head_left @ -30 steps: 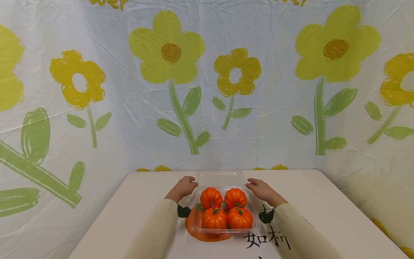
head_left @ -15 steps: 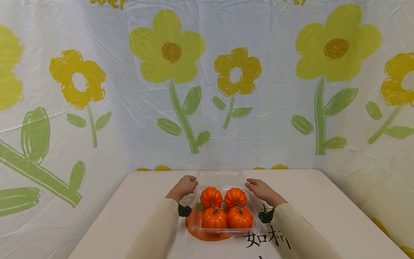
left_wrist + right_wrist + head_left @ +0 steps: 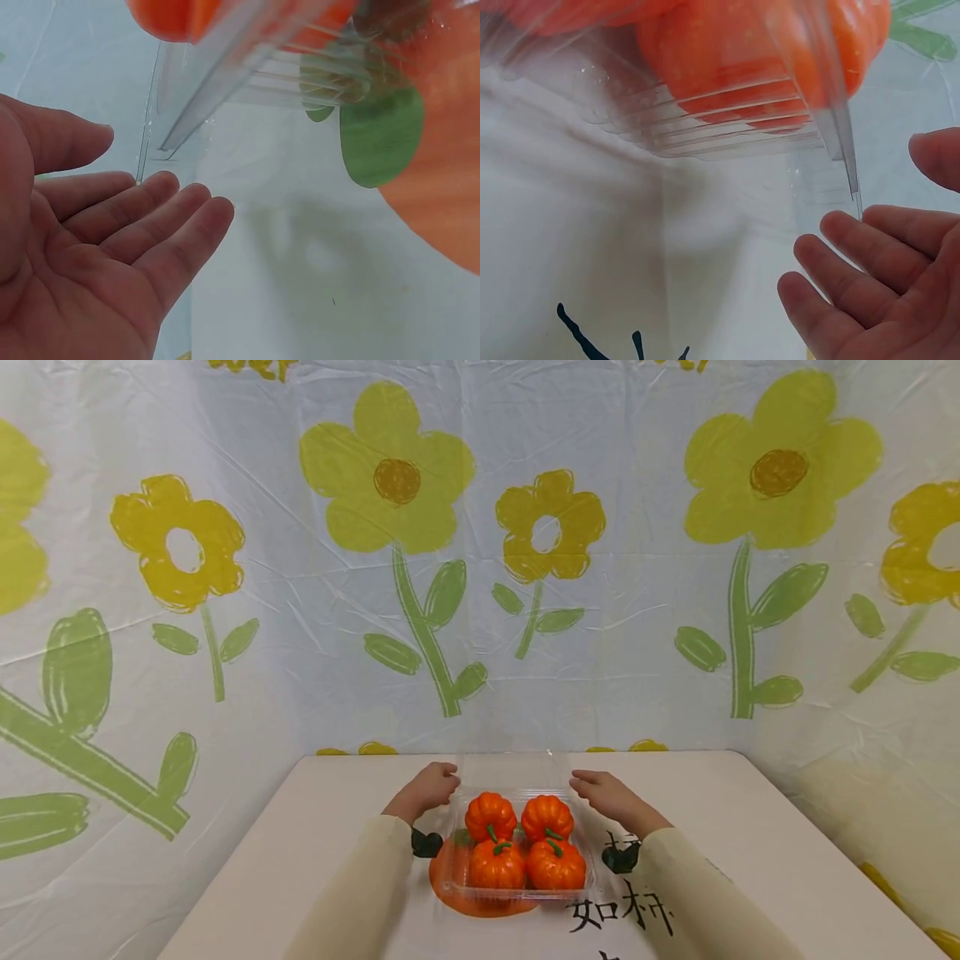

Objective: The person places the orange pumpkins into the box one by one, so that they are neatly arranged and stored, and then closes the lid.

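Note:
A clear plastic clamshell box [image 3: 517,894] stands on the table, with several small orange pumpkins [image 3: 556,867] in its base. Its transparent lid [image 3: 510,771] is folded back on the far side. My left hand [image 3: 431,787] is at the lid's left edge, and my right hand [image 3: 609,793] is at its right edge. In the left wrist view, the fingers [image 3: 180,251] are extended, fingertips right at the thin plastic edge, thumb apart. The right wrist view likewise shows extended fingers [image 3: 855,259] right at the lid's edge, palm up, with the thumb held away.
The pale table mat [image 3: 315,860] carries a printed orange fruit [image 3: 480,908] and black written characters [image 3: 618,906]. Behind and beside the table hangs a white cloth [image 3: 622,652] printed with yellow flowers.
Both hands have risen very slightly at the lid's edges. The lid's far panel looks a little differently angled, while the box base and pumpkins stay in place.

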`<move>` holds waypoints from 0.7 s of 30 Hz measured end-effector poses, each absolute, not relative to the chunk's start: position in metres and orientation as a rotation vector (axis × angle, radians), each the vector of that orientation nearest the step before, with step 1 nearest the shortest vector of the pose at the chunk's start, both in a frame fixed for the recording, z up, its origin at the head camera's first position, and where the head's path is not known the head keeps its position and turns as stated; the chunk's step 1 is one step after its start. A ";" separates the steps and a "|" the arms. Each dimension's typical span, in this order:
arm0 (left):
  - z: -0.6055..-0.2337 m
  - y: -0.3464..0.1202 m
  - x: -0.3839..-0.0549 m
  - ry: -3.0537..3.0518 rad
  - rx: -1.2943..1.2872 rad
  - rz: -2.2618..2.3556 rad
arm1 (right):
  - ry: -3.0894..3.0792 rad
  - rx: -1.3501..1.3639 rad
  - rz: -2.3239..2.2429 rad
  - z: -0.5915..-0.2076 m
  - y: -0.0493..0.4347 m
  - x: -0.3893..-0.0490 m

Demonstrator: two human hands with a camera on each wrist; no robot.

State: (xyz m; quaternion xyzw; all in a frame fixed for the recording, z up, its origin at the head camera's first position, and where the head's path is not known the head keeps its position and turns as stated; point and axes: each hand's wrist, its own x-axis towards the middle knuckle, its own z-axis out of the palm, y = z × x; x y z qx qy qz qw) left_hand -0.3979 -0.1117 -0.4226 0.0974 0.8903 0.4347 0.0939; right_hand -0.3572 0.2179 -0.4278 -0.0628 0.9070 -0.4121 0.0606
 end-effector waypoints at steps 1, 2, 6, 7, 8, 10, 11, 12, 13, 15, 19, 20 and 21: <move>-0.422 -0.112 -0.398 2.638 0.294 1.295 | 2.742 -0.190 -1.256 -0.428 0.218 -0.357; -0.421 -0.112 -0.397 2.635 0.296 1.299 | 2.737 -0.191 -1.266 -0.428 0.218 -0.357; -0.420 -0.113 -0.398 2.628 0.307 1.304 | 2.718 -0.194 -1.300 -0.428 0.219 -0.358; -0.420 -0.113 -0.398 2.625 0.300 1.305 | 2.717 -0.199 -1.302 -0.428 0.219 -0.358; -0.420 -0.114 -0.398 2.624 0.294 1.303 | 2.712 -0.200 -1.311 -0.427 0.218 -0.358; -0.420 -0.116 -0.398 2.617 0.285 1.307 | 2.702 -0.195 -1.325 -0.427 0.218 -0.358; -0.420 -0.116 -0.398 2.620 0.287 1.303 | 2.700 -0.199 -1.330 -0.427 0.218 -0.358; -0.419 -0.117 -0.398 2.616 0.281 1.311 | 2.697 -0.200 -1.336 -0.426 0.218 -0.358; -0.418 -0.117 -0.397 2.612 0.280 1.318 | 2.698 -0.202 -1.336 -0.426 0.218 -0.358; -0.417 -0.118 -0.397 2.601 0.279 1.331 | 2.690 -0.207 -1.337 -0.426 0.219 -0.357; -0.412 -0.118 -0.397 2.583 0.319 1.356 | 2.701 -0.208 -1.331 -0.423 0.220 -0.356; -0.411 -0.118 -0.397 2.582 0.328 1.361 | 2.702 -0.215 -1.333 -0.421 0.220 -0.356; -0.410 -0.119 -0.398 2.583 0.337 1.369 | 2.702 -0.211 -1.345 -0.419 0.220 -0.356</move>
